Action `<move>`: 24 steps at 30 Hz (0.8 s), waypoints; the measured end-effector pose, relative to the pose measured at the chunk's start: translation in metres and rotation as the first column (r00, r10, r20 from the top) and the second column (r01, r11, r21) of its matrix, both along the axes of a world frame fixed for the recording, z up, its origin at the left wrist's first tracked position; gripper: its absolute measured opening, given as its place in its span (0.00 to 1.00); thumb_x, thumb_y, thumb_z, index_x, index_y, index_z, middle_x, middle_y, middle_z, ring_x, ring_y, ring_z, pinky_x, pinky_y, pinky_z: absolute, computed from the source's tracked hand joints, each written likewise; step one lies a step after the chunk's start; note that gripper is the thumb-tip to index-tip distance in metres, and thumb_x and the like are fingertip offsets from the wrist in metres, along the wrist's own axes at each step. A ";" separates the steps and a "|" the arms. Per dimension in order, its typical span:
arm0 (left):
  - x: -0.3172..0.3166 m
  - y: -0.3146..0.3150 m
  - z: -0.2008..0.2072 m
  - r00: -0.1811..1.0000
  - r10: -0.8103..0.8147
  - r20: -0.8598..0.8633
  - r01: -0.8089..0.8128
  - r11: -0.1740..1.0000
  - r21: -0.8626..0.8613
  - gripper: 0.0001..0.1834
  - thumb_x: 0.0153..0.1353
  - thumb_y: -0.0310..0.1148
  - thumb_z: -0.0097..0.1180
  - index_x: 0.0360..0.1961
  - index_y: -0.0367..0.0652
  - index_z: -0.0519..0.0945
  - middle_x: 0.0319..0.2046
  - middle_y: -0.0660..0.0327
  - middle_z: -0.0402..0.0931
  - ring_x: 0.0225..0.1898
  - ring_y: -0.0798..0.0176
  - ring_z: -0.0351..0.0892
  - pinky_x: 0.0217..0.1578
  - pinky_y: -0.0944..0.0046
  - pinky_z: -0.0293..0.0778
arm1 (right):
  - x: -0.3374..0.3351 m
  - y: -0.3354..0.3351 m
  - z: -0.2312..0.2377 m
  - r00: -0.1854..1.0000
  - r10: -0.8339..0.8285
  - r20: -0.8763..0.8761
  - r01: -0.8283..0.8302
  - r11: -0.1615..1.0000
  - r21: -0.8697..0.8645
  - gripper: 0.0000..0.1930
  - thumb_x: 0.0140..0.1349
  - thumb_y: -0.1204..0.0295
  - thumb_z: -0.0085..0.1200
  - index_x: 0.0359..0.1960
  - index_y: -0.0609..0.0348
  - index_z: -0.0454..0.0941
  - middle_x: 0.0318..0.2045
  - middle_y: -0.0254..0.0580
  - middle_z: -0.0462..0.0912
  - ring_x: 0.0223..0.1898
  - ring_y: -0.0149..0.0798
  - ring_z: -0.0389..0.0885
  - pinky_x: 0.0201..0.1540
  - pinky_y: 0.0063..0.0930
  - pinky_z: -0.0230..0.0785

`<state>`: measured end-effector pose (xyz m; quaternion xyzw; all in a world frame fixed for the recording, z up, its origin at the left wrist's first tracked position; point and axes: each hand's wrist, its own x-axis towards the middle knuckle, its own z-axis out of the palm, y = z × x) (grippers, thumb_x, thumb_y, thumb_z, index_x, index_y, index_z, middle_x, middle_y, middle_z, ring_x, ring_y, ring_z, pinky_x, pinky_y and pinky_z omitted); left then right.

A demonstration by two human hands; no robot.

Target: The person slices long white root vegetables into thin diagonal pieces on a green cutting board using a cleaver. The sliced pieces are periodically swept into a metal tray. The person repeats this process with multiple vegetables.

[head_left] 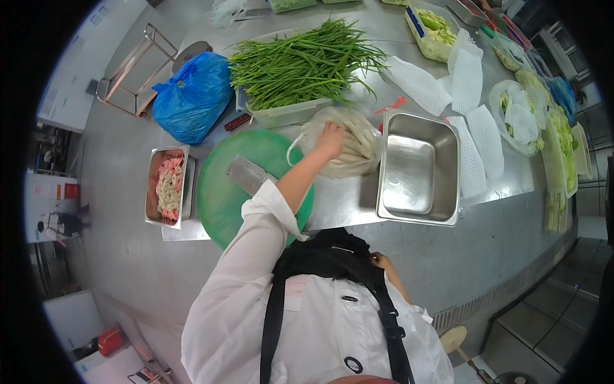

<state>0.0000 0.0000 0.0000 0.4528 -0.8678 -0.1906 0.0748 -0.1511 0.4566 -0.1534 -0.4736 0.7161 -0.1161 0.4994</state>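
A clear plastic bag [309, 136] of long pale pieces [358, 152] lies on the steel table. My left hand [330, 139] reaches across to it, its fingers curled on the bag's upper side; the fingertips are partly hidden. Beside my left forearm is a round green cutting board [217, 192] with a cleaver [249, 175] lying flat on it. My right hand [380, 261] hangs low at my waist, next to the black apron [320, 253], and its fingers are mostly hidden. An empty deep steel pan [409, 169] stands right of the bag.
Left of the board sits a steel pan [153, 189] with pink and pale pieces. Behind are a blue plastic bag [192, 96] and a tub [291, 112] heaped with long green stalks [300, 64]. White foam net sleeves [467, 80] and vegetable containers [435, 48] occupy the right.
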 end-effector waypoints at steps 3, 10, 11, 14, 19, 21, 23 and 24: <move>-0.034 0.003 0.011 0.995 -0.049 0.083 0.060 0.988 -0.143 0.22 0.48 0.26 0.58 0.48 0.45 0.75 0.49 0.49 0.69 0.57 0.45 0.63 0.59 0.49 0.64 | -0.038 0.017 0.000 0.998 -0.013 -0.057 0.015 0.999 0.038 0.18 0.57 0.58 0.54 0.46 0.52 0.79 0.39 0.53 0.83 0.42 0.53 0.82 0.46 0.45 0.73; -0.014 0.012 0.019 0.951 -0.100 0.293 0.134 0.986 -0.098 0.24 0.44 0.28 0.65 0.45 0.40 0.75 0.48 0.51 0.71 0.56 0.47 0.65 0.55 0.51 0.67 | -0.012 -0.023 0.035 0.998 0.018 -0.062 -0.014 0.998 0.059 0.18 0.57 0.62 0.56 0.47 0.57 0.79 0.35 0.55 0.84 0.37 0.51 0.84 0.40 0.41 0.75; -0.013 0.014 0.018 0.955 -0.103 0.276 0.129 0.989 -0.076 0.25 0.43 0.29 0.67 0.45 0.40 0.75 0.48 0.51 0.70 0.57 0.47 0.64 0.54 0.51 0.67 | -0.012 -0.032 0.044 0.998 0.013 -0.057 -0.010 0.999 0.051 0.17 0.58 0.62 0.56 0.47 0.56 0.79 0.36 0.55 0.84 0.38 0.52 0.83 0.41 0.42 0.75; -0.004 0.018 0.009 0.987 -0.055 0.151 0.064 0.996 -0.059 0.26 0.41 0.32 0.69 0.44 0.40 0.76 0.49 0.50 0.70 0.57 0.47 0.65 0.55 0.51 0.68 | -0.013 -0.052 0.066 0.998 0.025 -0.054 -0.022 0.998 0.053 0.16 0.60 0.60 0.53 0.46 0.54 0.79 0.38 0.56 0.83 0.41 0.56 0.81 0.44 0.45 0.73; -0.002 0.017 0.015 0.998 0.008 -0.055 -0.007 1.000 0.012 0.23 0.42 0.35 0.68 0.41 0.41 0.77 0.44 0.50 0.75 0.52 0.47 0.71 0.55 0.51 0.67 | -0.016 -0.069 0.073 0.991 0.093 -0.096 -0.087 0.994 0.070 0.18 0.60 0.60 0.54 0.47 0.55 0.78 0.37 0.55 0.83 0.41 0.55 0.82 0.45 0.44 0.73; -0.007 0.021 0.033 0.989 0.036 -0.143 -0.039 0.999 -0.020 0.22 0.43 0.35 0.67 0.40 0.42 0.77 0.41 0.52 0.77 0.48 0.48 0.74 0.53 0.49 0.68 | -0.017 -0.078 0.074 0.986 0.123 -0.116 -0.116 0.991 0.064 0.18 0.59 0.60 0.55 0.48 0.56 0.78 0.36 0.55 0.84 0.41 0.54 0.82 0.45 0.44 0.73; -0.011 0.028 0.074 0.985 0.047 -0.168 -0.063 0.993 -0.097 0.20 0.43 0.36 0.66 0.39 0.43 0.77 0.39 0.54 0.79 0.46 0.49 0.76 0.49 0.49 0.68 | -0.017 -0.089 0.070 0.980 0.158 -0.123 -0.152 0.987 0.061 0.19 0.60 0.59 0.55 0.48 0.55 0.78 0.36 0.54 0.84 0.41 0.54 0.82 0.45 0.44 0.73; -0.009 0.030 0.094 0.983 0.049 -0.177 -0.073 0.989 -0.131 0.20 0.43 0.36 0.66 0.39 0.43 0.77 0.38 0.54 0.79 0.46 0.50 0.77 0.48 0.49 0.68 | -0.016 -0.096 0.070 0.976 0.178 -0.124 -0.172 0.983 0.059 0.19 0.60 0.59 0.55 0.48 0.55 0.78 0.37 0.54 0.83 0.41 0.54 0.82 0.45 0.44 0.73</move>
